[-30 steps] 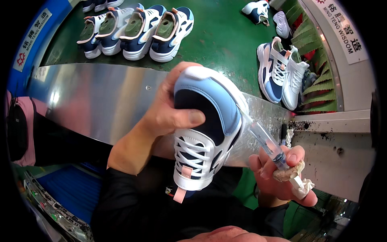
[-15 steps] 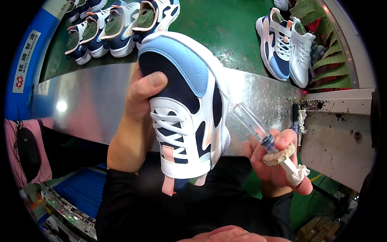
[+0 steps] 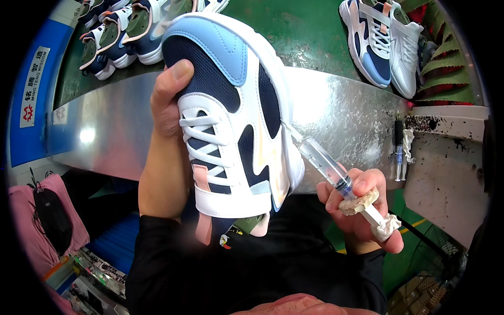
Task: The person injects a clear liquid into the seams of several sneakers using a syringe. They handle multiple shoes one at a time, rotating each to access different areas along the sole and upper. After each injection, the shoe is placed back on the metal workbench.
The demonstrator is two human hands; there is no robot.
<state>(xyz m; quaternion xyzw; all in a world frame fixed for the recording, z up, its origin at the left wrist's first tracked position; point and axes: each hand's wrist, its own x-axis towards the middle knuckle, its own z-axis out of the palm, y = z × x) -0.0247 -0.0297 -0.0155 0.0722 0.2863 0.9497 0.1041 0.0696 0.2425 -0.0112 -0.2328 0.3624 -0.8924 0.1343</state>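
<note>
My left hand [image 3: 170,97] grips a sneaker [image 3: 218,113] by its toe end, thumb on the dark mesh, the other fingers hidden beneath. The shoe is white, navy and light blue, with white laces and pink tabs; its heel points toward me. In my right hand [image 3: 357,205] is a clear syringe [image 3: 323,165], closed between thumb and fingers near a lump of pale wrapping around its barrel end. More white wrapping covers the plunger's end. The syringe's thin tip reaches the seam between the upper and the white sole on the shoe's right side.
A shiny metal ledge [image 3: 115,113] runs before me, with a green belt [image 3: 299,34] beyond. Several sneakers [image 3: 144,34] stand far left; a navy-and-white sneaker [image 3: 370,44] and a silver one [image 3: 404,58] stand far right, near green flaps [image 3: 446,65]. Another syringe [image 3: 399,152] lies at right.
The sneaker has shifted left and tilted to show more of its right side. The syringe tip now sits farther toward the heel along the sole seam. Both hands keep their hold.
</note>
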